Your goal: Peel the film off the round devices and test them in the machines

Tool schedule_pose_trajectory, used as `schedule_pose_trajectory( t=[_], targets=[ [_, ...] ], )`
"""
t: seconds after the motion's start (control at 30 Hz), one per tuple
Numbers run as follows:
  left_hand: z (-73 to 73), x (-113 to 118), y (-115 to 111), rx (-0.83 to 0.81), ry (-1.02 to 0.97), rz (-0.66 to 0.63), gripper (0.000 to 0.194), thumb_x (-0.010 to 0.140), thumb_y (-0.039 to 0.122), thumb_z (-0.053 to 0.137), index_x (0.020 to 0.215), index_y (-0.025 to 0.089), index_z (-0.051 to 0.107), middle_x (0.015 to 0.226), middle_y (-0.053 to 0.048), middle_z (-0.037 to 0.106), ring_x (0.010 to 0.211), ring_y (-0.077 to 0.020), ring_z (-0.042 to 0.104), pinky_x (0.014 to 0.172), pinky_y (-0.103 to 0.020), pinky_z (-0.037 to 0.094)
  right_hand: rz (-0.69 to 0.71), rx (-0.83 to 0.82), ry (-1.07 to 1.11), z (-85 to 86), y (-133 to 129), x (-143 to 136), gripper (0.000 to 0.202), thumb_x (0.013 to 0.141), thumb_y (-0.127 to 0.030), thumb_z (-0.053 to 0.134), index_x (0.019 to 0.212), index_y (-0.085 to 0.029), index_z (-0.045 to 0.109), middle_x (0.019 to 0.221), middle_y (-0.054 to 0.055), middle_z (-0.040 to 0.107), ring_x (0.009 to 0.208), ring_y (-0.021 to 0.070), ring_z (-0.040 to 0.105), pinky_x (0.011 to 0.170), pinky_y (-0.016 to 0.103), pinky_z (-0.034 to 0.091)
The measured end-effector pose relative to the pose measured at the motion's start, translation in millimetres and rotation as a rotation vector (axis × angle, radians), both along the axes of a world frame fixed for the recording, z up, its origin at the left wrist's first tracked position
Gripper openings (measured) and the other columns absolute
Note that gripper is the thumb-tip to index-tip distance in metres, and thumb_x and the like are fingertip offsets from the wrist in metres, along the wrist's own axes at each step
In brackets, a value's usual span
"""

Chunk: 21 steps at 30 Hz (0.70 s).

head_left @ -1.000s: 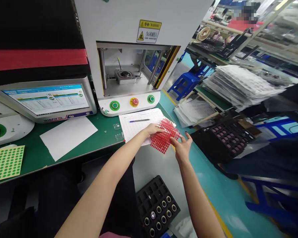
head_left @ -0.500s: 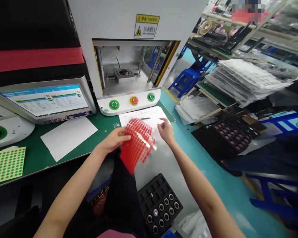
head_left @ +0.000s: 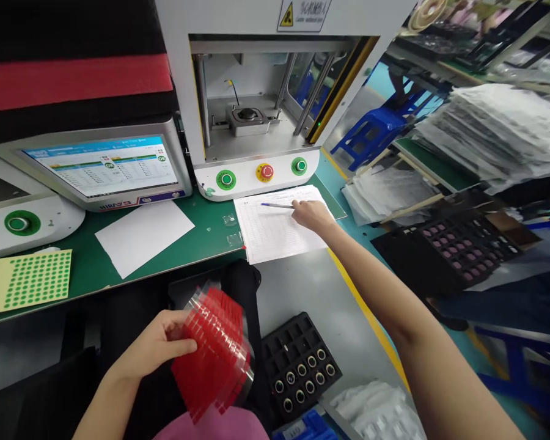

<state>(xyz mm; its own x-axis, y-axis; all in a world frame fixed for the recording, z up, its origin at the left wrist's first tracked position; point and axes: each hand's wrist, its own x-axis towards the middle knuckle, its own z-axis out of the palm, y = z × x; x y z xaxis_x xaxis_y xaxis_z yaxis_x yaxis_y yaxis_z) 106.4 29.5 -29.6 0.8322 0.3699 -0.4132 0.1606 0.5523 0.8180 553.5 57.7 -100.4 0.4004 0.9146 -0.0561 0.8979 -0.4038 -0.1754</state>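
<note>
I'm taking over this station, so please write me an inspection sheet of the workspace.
Surface: green worktop, bearing printed forms and plain white paper.
Things: left hand holds red gridded sheets; right hand grips a pen over the forms.
Clutter: clear film scraps beside the forms; green-dot sheet at far left.
Hands: both occupied, well apart.
Cables: one thin dark lead inside the machine opening.
Surroundings: black tray of ring-shaped parts below worktop level; blue stool beyond.
</note>
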Motion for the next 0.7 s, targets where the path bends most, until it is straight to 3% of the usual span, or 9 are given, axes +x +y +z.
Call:
schedule_pose_trajectory(
  t=[0.1,0.23,0.37,0.47,0.6,0.7],
  targets=[
    [-3.2,4,-3,0.002,-0.001,0.000,0.026,0.075,0.037,0.084,0.095,0.020,0.081,0.087,-0.005,0.079,0.078,-0.0181,0.073,0.076,-0.025,0.056,-0.058,0.131,-0.004,-7.6,-31,-3,0.028,0.097,-0.036,0.062,0.114,-0.014,0.063,0.109,0.007,0.066,0.095,0.0191,0.066,0.084,0.039,0.058],
    [-4.4,12,-3,-0.027,-0.027,-0.032,0.027,0.075,0.039,0.083,0.093,0.019,0.080,0.088,-0.006,0.079,0.080,-0.0187,0.073,0.077,-0.024,0.055,-0.107,0.360,0.056,-30.8,-79,-27,0.030,0.100,-0.039,0.055,0.115,-0.014,0.062,0.101,0.005,0.068,0.085,0.0160,0.067,0.081,0.036,0.058],
    [-6.6,16,-3,-0.044,-0.044,-0.054,0.027,0.077,0.039,0.082,0.094,0.019,0.080,0.088,-0.006,0.079,0.081,-0.0184,0.074,0.077,-0.024,0.055,-0.023,0.472,0.162,-52.8,-109,-55,0.034,0.093,-0.045,0.061,0.114,-0.019,0.064,0.112,0.011,0.071,0.104,0.0246,0.068,0.097,0.047,0.053],
    [-8.9,15,-4,-0.052,-0.044,-0.061,0.027,0.077,0.040,0.082,0.093,0.019,0.080,0.091,-0.006,0.079,0.082,-0.0188,0.074,0.078,-0.024,0.055,0.073,0.479,0.256,-60.6,-113,-60,0.038,0.078,-0.044,0.075,0.110,-0.025,0.066,0.123,0.010,0.071,0.121,0.0295,0.062,0.111,0.053,0.044],
    [-11.7,14,-4,-0.050,-0.015,-0.050,0.026,0.076,0.039,0.082,0.092,0.019,0.080,0.093,-0.006,0.080,0.085,-0.0204,0.074,0.079,-0.025,0.055,0.069,0.531,0.347,-63.1,-102,-47,0.027,0.089,-0.037,0.061,0.112,-0.023,0.065,0.132,0.010,0.065,0.131,0.0284,0.055,0.115,0.057,0.037],
    [-13.9,12,-3,-0.042,0.003,-0.053,0.024,0.077,0.037,0.081,0.093,0.019,0.080,0.091,-0.006,0.080,0.085,-0.0202,0.074,0.080,-0.025,0.055,0.047,0.555,0.410,-59.7,-90,-34,0.031,0.092,-0.036,0.058,0.116,-0.017,0.062,0.137,0.013,0.060,0.136,0.0295,0.049,0.115,0.060,0.035]
  ],
)
